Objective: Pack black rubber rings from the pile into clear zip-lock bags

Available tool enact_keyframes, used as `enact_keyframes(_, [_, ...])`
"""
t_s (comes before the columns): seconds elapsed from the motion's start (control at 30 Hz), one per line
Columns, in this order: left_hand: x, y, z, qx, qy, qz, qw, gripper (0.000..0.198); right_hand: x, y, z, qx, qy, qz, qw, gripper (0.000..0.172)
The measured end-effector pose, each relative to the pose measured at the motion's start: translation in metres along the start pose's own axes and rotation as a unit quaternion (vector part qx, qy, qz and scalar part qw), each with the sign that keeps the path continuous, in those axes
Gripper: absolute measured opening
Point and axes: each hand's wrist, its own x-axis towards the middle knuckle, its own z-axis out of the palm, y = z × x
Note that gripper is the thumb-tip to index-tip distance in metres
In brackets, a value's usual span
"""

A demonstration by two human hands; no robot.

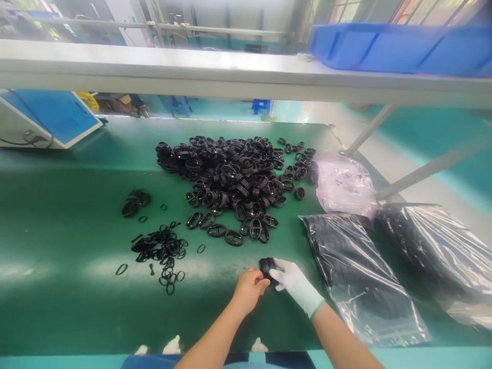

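A coiled black cable (pixel 266 267) is held just above the green table, near the front. My right hand (pixel 294 282), in a white glove, grips its right side with thumb and fingers. My bare left hand (pixel 249 288) is closed against the coil's lower left side, its thumb pointing right; the fingertips are partly hidden. Beyond both hands lies a big heap of similar black coils (pixel 230 174), with several loose ones along its near edge. To the left is a small pile of thin black rubber bands (pixel 161 246), some scattered around it.
Clear bags (pixel 357 271) packed with black items lie at the right, with a pink plastic bag (pixel 346 184) behind. A few coils (pixel 135 201) sit apart at left. A shelf (pixel 192 72) crosses above the table, bearing a blue bin (pixel 400 48). A blue-and-white box (pixel 57 120) stands back left.
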Motion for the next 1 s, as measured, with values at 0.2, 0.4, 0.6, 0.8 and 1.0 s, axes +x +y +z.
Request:
enact_keyframes(0.2, [0.002,0.014,-0.025,0.104,-0.019,-0.016,0.994,0.011,0.000,0.004,0.011,-0.058,0.053,-0.012,0.997,0.044])
enact_keyframes(0.4, [0.053,0.060,-0.072,0.439,0.084,0.158,0.880,0.029,0.002,0.004,0.012,-0.153,0.086,0.001,0.984,0.046])
enact_keyframes(0.6, [0.068,0.084,-0.085,0.462,0.023,0.211,0.861,0.012,0.001,0.001,0.013,-0.168,0.096,0.009,0.981,0.043])
enact_keyframes(0.8, [0.013,0.060,-0.074,-0.054,-0.031,-0.045,0.997,0.024,-0.002,0.000,0.012,-0.169,0.099,-0.004,0.981,0.037])
enact_keyframes(1.0, [0.019,0.025,-0.036,-0.262,-0.044,-0.167,0.949,0.040,-0.003,-0.001,0.012,-0.186,0.100,-0.015,0.977,0.032])
